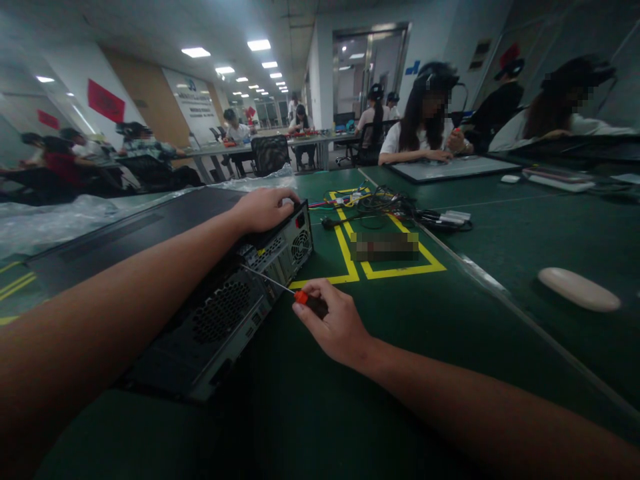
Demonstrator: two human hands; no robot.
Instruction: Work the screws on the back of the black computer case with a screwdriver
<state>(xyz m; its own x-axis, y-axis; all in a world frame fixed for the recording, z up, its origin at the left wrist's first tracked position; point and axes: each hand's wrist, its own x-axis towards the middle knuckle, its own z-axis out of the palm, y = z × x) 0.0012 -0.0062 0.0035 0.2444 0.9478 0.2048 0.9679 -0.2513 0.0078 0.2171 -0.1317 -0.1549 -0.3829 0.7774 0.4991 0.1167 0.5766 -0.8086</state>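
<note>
A black desktop computer case (165,267) lies on its side on the green table (400,347), its grey rear panel (250,300) facing me. My left hand (265,208) rests on the case's top far corner, fingers curled over the edge. My right hand (335,323) grips a screwdriver (300,298) with a red and black handle. Its thin shaft points left, with the tip at the rear panel.
Yellow tape marks a box (380,267) on the mat, with a tangle of cables (395,203) behind it. A white oval object (579,289) lies to the right. Crumpled clear plastic (55,220) lies at left. Other people work at tables beyond.
</note>
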